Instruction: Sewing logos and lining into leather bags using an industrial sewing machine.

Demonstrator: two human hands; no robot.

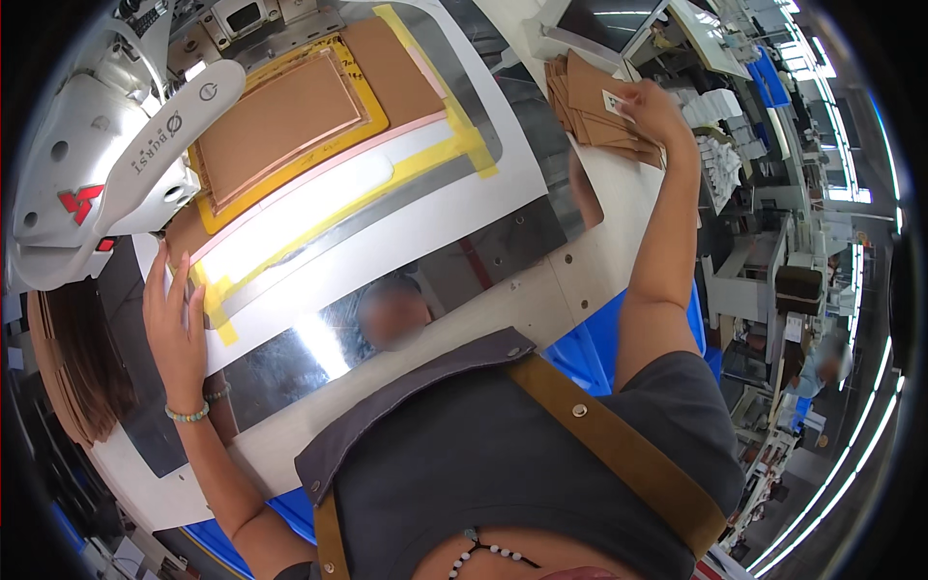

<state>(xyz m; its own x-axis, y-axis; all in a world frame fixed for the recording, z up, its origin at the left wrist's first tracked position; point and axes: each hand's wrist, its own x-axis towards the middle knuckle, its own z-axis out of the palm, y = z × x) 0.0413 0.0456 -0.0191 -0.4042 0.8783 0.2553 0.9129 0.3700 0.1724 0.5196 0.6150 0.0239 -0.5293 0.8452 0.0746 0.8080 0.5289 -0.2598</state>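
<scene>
My left hand (177, 319) rests with fingers apart at the left edge of a brown sheet (404, 72) on a white board marked with yellow tape (454, 135). On that sheet lies a yellow frame (372, 106) around a smaller brown panel (271, 121). A white machine (82, 164) with a long arm stands over the left side. At the upper right, my right hand (657, 116) has closed its fingers on a brown piece with a small white label (612, 101), on a pile of similar brown pieces (594, 135).
A mirror-like metal plate (280, 367) lies along the pale table (536, 302), blue bins (570, 358) below its edge. Brown strips (72, 367) hang at the left. A dark screen (599, 24) stands behind the pile. A co-worker (822, 372) is among benches at far right.
</scene>
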